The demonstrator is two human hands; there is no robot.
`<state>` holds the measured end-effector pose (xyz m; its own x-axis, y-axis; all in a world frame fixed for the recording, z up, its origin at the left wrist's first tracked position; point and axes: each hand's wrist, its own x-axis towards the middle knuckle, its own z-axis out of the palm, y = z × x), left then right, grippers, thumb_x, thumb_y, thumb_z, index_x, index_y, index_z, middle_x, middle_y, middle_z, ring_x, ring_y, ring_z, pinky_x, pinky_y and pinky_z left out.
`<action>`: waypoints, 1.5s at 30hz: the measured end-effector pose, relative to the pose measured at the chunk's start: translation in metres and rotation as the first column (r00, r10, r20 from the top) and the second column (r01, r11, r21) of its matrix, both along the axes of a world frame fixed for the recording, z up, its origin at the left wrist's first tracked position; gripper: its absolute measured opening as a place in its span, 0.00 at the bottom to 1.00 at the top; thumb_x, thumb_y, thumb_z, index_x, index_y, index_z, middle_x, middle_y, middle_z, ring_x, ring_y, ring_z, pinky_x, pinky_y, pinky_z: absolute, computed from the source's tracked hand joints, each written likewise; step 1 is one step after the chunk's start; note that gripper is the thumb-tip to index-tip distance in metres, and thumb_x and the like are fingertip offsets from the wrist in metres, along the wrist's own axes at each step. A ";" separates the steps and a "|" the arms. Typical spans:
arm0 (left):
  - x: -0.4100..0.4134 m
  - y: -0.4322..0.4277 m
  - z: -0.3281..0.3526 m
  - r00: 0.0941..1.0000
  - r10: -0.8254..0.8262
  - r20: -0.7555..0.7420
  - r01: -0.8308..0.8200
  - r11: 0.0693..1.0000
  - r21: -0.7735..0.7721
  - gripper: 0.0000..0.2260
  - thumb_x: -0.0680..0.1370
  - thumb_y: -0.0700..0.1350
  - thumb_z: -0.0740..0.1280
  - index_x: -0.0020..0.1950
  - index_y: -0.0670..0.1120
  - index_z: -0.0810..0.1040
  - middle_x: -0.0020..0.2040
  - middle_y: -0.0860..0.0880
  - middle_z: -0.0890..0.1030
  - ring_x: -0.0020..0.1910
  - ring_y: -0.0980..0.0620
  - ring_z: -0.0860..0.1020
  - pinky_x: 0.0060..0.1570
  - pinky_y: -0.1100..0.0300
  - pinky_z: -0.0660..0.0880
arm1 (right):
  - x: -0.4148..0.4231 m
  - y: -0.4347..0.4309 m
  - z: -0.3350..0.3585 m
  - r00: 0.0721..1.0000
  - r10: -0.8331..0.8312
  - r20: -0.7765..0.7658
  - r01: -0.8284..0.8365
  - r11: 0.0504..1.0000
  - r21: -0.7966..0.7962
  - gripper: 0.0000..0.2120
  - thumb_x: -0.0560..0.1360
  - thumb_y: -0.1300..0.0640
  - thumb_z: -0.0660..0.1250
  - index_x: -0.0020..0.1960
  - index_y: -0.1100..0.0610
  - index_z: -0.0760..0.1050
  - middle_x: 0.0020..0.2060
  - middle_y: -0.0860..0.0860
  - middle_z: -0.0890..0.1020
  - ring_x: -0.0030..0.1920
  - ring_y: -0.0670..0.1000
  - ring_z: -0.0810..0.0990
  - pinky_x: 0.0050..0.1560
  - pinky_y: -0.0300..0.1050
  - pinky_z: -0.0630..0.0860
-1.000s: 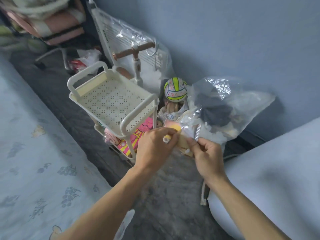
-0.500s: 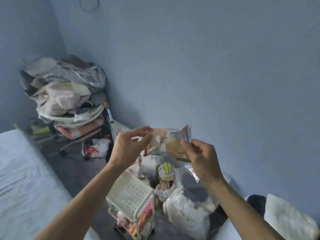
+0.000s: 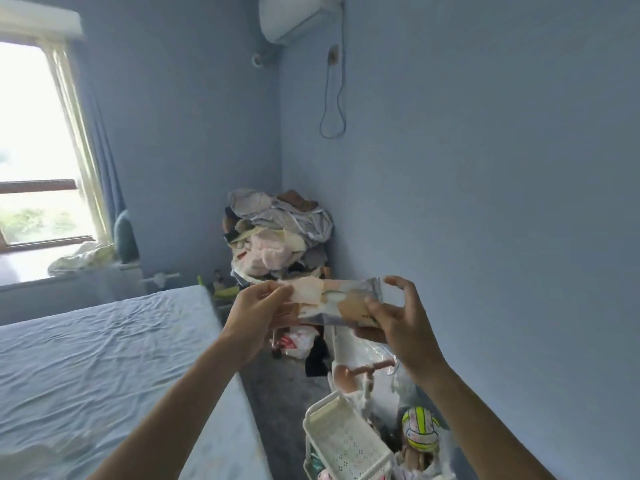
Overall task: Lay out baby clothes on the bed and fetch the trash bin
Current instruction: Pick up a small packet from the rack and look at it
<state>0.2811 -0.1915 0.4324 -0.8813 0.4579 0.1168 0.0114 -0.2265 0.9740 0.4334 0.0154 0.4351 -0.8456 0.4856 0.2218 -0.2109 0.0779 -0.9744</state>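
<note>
Both hands hold up a flat foil packet (image 3: 341,299) with a peach and tan print, at chest height in front of me. My left hand (image 3: 258,308) pinches its left end, where a pale flap sticks out. My right hand (image 3: 394,315) grips its right end between thumb and fingers. The bed (image 3: 104,358) with a light blue sheet lies to my left, bare of clothes. A tall heap of clothes (image 3: 277,237) is stacked in the far corner. No trash bin shows.
A cream perforated trolley (image 3: 343,441) stands low on the right beside a striped ball (image 3: 420,427) and plastic bags. A narrow grey floor strip (image 3: 287,386) runs between bed and wall. A window (image 3: 34,150) is at left, an air conditioner (image 3: 294,15) high up.
Both hands lifted the packet from beside the trolley up to chest height. My view swung up from the floor to the far corner, window and bed.
</note>
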 end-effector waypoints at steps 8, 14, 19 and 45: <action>-0.022 -0.151 -0.033 0.991 0.132 0.001 -0.132 0.991 0.024 0.06 0.80 0.33 0.70 0.57 0.39 0.81 0.48 0.40 0.87 0.43 0.45 0.85 0.40 0.52 0.83 | -0.071 -0.122 -0.021 0.963 0.267 0.045 -0.266 0.963 -0.034 0.15 0.79 0.66 0.73 0.63 0.54 0.82 0.61 0.61 0.84 0.51 0.61 0.89 0.47 0.57 0.87; -0.066 -0.289 -0.056 0.974 0.215 -0.072 -0.223 0.966 -0.127 0.15 0.82 0.31 0.63 0.50 0.42 0.89 0.54 0.41 0.88 0.48 0.45 0.87 0.43 0.52 0.83 | -0.145 -0.251 -0.052 0.929 0.361 0.076 -0.356 0.931 -0.077 0.14 0.76 0.65 0.77 0.58 0.49 0.87 0.69 0.61 0.80 0.56 0.60 0.88 0.50 0.61 0.86; -0.119 -0.405 -0.089 0.960 0.257 -0.107 -0.276 0.933 -0.232 0.07 0.78 0.40 0.77 0.55 0.45 0.89 0.53 0.45 0.89 0.45 0.48 0.86 0.45 0.54 0.82 | -0.206 -0.369 -0.088 0.903 0.406 0.141 -0.389 0.911 -0.135 0.20 0.77 0.66 0.75 0.67 0.56 0.80 0.60 0.61 0.85 0.52 0.60 0.89 0.53 0.62 0.86; -0.265 -0.601 -0.795 0.778 0.624 0.070 -0.477 0.660 -0.581 0.20 0.69 0.42 0.81 0.60 0.52 0.87 0.51 0.48 0.89 0.46 0.52 0.86 0.50 0.52 0.84 | -0.430 -0.591 -0.784 0.659 0.441 0.609 -0.669 0.714 0.207 0.24 0.75 0.59 0.78 0.70 0.53 0.79 0.63 0.47 0.82 0.61 0.47 0.81 0.64 0.42 0.78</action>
<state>0.0159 -0.7927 -0.3625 -0.9518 -0.1992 -0.2333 -0.2816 0.2652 0.9222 0.0033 -0.5757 -0.3490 -0.9584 -0.1471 -0.2447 0.1437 0.4921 -0.8586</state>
